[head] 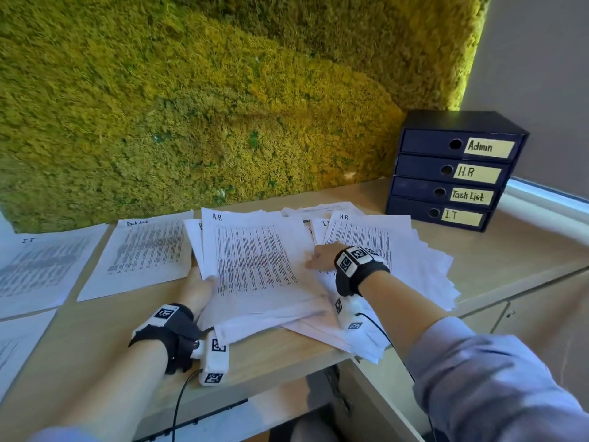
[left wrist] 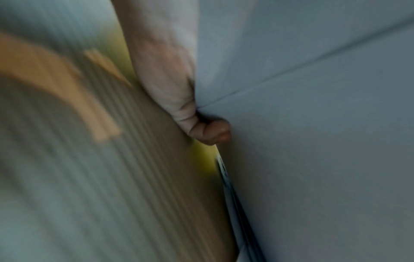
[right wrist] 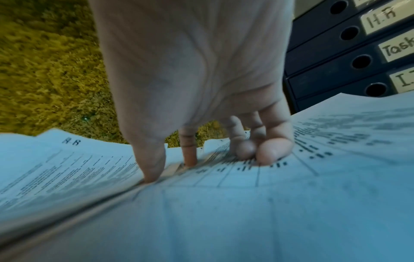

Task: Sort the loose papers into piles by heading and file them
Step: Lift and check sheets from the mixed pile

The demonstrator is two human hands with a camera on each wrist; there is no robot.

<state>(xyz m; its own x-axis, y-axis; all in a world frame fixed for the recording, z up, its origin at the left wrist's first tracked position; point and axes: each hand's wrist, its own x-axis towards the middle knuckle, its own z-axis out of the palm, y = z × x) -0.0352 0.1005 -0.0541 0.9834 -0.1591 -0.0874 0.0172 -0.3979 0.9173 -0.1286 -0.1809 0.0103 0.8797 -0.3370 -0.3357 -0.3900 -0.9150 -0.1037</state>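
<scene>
A bundle of printed sheets headed H.R (head: 255, 260) lies tilted on the wooden desk (head: 274, 355). My left hand (head: 200, 282) grips its left edge, thumb on top and fingers underneath; the left wrist view shows the thumb (left wrist: 201, 131) curled over the paper's edge (left wrist: 313, 124). To the right spreads a loose fanned pile of papers (head: 414, 266) with another H.R sheet on top. My right hand (head: 322, 258) presses down on that pile with straight fingers; its fingertips (right wrist: 268, 154) rest on the print in the right wrist view.
A Task List sheet (head: 146, 250) and an I.T sheet (head: 41, 266) lie flat at the left, another sheet (head: 16, 346) below them. A dark blue drawer unit (head: 446, 173) labelled Admin, H.R, Task List and I.T stands at the back right. A moss wall rises behind the desk.
</scene>
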